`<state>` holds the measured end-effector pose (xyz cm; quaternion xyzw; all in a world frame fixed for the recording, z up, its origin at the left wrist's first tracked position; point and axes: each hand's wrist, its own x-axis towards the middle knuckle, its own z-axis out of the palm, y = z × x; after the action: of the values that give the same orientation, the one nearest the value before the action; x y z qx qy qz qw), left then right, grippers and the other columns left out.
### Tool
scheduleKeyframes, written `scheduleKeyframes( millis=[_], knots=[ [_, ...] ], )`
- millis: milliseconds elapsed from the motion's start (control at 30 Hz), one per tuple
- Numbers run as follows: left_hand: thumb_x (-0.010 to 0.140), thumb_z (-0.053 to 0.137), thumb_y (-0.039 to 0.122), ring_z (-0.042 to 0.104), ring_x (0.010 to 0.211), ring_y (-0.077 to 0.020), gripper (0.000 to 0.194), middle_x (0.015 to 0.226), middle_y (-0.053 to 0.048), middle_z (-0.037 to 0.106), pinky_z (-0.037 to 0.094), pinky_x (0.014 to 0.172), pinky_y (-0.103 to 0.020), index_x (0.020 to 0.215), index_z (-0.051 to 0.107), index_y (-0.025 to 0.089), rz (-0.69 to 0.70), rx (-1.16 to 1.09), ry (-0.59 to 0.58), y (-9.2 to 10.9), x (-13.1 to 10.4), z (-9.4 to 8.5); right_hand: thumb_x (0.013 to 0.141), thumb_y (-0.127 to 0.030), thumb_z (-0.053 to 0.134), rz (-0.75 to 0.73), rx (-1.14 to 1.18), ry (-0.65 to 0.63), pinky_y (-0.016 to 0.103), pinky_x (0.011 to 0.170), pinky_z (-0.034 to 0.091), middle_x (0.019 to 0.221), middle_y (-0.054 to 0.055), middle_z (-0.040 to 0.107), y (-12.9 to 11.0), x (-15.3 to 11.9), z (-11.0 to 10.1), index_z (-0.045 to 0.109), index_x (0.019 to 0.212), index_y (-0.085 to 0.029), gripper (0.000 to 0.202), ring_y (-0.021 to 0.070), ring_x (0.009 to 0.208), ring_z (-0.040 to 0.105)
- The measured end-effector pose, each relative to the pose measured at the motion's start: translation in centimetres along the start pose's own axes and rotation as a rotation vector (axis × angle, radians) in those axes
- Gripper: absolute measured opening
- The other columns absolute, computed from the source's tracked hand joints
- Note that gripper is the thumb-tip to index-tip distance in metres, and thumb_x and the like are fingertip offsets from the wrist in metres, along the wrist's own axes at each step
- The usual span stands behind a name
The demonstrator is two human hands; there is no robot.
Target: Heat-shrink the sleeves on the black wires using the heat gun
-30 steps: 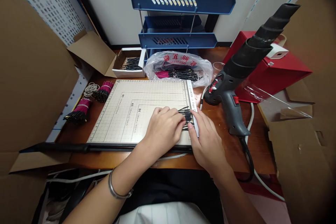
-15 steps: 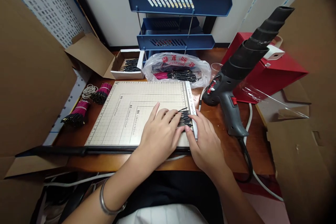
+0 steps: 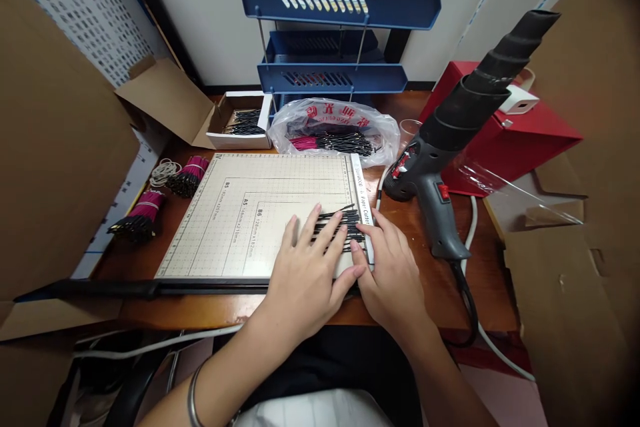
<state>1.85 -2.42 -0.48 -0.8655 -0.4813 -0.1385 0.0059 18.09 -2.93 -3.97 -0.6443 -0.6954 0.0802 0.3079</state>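
Several thin black wires [image 3: 353, 219] lie side by side across the right end of the paper cutter board [image 3: 210, 227], their ends near its white ruler edge [image 3: 361, 193]. My left hand [image 3: 307, 273] rests palm down over the wires' left part, fingers spread, with wires showing between the fingers. My right hand [image 3: 393, 267] is at the wires' right ends by the ruler edge, its thumb and fingers apart and the fingertips touching the ends. The thumb of my left hand reaches close to the thumb of my right hand.
Bundles of magenta and black wires [image 3: 143, 217] lie left of the board. Behind it are an open box [image 3: 240, 140], a plastic bag of wires [image 3: 335, 113] and a blue rack [image 3: 335, 77]. A heat gun [image 3: 440, 193] and a red box [image 3: 535, 133] stand at the right.
My left hand's fingers have spread apart and uncovered more of the wires. My right hand has stayed at the wire ends. The view has shifted slightly.
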Motion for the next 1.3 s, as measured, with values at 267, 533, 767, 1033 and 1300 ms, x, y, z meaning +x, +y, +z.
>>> scheduleKeyframes(
  millis=[267,533,767,1033,1300],
  knots=[
    [0.105,0.032,0.059,0.028,0.154,-0.0397,0.069,0.165,-0.008,0.038,0.035,0.122,-0.057,0.151,0.051,0.012,-0.056,-0.022,-0.005,0.2,0.5,1.2,0.101,-0.036,0.043,-0.027,0.0,0.011,0.057,0.107,0.049,0.15,0.013,0.054,0.1,0.0,0.1,0.059,0.132,-0.019,0.039,0.0323,0.136,0.051],
    [0.107,0.027,0.056,0.034,0.152,-0.034,0.065,0.161,-0.007,0.045,0.024,0.125,-0.063,0.15,0.052,0.015,-0.095,-0.009,-0.037,0.4,1.6,0.6,0.099,-0.032,0.044,-0.011,-0.026,-0.023,0.058,0.107,0.049,0.153,0.011,0.051,-0.1,-0.1,-0.1,0.062,0.132,-0.023,0.039,0.0326,0.136,0.05],
    [0.106,0.022,0.06,0.031,0.154,-0.0324,0.07,0.163,-0.006,0.041,0.023,0.126,-0.062,0.153,0.046,0.014,-0.102,-0.018,-0.081,0.1,2.6,0.6,0.098,-0.03,0.042,-0.006,-0.048,-0.031,0.058,0.109,0.047,0.153,0.012,0.051,0.0,-0.1,-0.1,0.057,0.14,-0.02,0.045,0.0324,0.137,0.049],
    [0.106,0.026,0.059,0.03,0.155,-0.0295,0.071,0.161,-0.012,0.045,0.022,0.129,-0.051,0.151,0.05,0.009,-0.075,-0.028,-0.024,-0.4,2.9,0.9,0.099,-0.032,0.042,0.003,-0.075,-0.054,0.059,0.109,0.047,0.155,0.013,0.049,-0.1,0.2,0.0,0.053,0.146,-0.021,0.05,0.0337,0.138,0.048],
    [0.107,0.028,0.057,0.033,0.154,-0.0292,0.066,0.156,-0.008,0.052,0.012,0.13,-0.056,0.151,0.049,0.012,-0.05,-0.064,-0.024,0.0,2.4,0.9,0.099,-0.032,0.045,0.008,-0.102,-0.089,0.06,0.109,0.047,0.157,0.012,0.047,-0.1,0.1,-0.2,0.055,0.147,-0.024,0.049,0.0339,0.139,0.047]
  ],
)
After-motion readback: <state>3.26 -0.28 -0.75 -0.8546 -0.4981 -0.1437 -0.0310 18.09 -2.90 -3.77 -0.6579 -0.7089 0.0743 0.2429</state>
